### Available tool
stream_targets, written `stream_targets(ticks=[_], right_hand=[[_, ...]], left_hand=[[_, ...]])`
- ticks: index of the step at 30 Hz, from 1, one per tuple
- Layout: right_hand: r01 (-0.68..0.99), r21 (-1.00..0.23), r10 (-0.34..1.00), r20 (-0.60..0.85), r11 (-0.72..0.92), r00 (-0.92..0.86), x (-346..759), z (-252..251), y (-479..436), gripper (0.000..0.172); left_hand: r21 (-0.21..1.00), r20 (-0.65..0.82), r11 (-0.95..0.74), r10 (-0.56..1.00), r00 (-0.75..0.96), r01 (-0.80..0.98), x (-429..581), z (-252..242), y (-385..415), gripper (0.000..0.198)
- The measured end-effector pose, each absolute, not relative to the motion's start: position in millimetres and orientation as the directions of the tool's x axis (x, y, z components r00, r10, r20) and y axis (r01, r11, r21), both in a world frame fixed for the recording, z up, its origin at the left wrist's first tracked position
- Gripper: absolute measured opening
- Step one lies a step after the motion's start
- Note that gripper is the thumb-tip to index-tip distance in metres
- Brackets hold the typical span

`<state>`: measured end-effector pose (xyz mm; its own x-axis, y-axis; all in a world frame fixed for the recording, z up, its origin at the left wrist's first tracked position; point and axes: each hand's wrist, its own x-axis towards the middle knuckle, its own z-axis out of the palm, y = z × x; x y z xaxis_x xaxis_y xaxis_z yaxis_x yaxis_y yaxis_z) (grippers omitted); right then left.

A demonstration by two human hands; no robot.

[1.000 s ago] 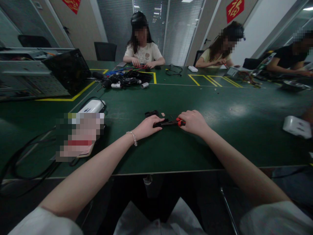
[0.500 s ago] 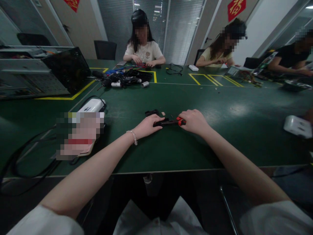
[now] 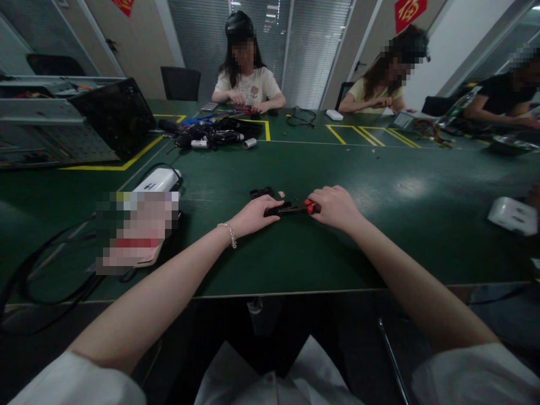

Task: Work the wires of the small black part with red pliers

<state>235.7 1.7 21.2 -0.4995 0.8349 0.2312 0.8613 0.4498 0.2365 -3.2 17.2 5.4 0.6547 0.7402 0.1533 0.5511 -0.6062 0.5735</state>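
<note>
My right hand [image 3: 336, 209] is closed round the red handles of a pair of pliers [image 3: 300, 208], whose dark jaws point left. My left hand [image 3: 256, 217] pinches a small black part [image 3: 273, 212], and the jaws reach to it. I cannot make out what kind of part it is, since my fingers cover some of it. Just beyond my left fingers lies another black piece [image 3: 260, 193]. A small pale scrap [image 3: 281, 194] rests beside that piece on the green table [image 3: 295, 264].
At left lie a white power bank-like device [image 3: 162, 179], a pixelated pink item [image 3: 139, 236] and black cables [image 3: 25, 281]. Farther back are an open computer case [image 3: 50, 124] and a heap of dark cables and parts [image 3: 219, 135]. Co-workers sit across the table. A white box [image 3: 512, 215] stands right.
Both hands keep nearly the same place and grip. The pliers' handles look slightly shifted, and the whole view has moved a little.
</note>
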Motion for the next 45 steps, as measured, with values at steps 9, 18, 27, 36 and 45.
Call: stream_targets(ticks=[9,18,27,36,45], right_hand=[[0.86,0.232,0.837,0.218,0.455,-0.502,237.3,18.9,3.6,0.025],[0.862,0.235,0.834,0.236,0.449,-0.499,235.8,18.6,2.6,0.024],[0.86,0.231,0.834,0.228,0.455,-0.502,236.4,20.4,1.7,0.023],[0.859,0.241,0.831,0.236,0.452,-0.504,236.5,20.3,2.3,0.021],[0.872,0.231,0.854,0.206,0.432,-0.478,235.5,19.1,2.0,0.022]], left_hand=[[0.574,0.141,-0.598,0.746,0.651,0.56,-2.3,7.5,15.8,0.042],[0.571,0.158,-0.607,0.742,0.651,0.553,-2.9,5.0,16.4,0.043],[0.576,0.151,-0.602,0.743,0.651,0.553,-2.8,6.4,16.5,0.043],[0.572,0.144,-0.6,0.745,0.652,0.559,-2.0,8.4,15.1,0.042],[0.547,0.172,-0.634,0.724,0.668,0.547,-2.9,2.2,19.2,0.043]])
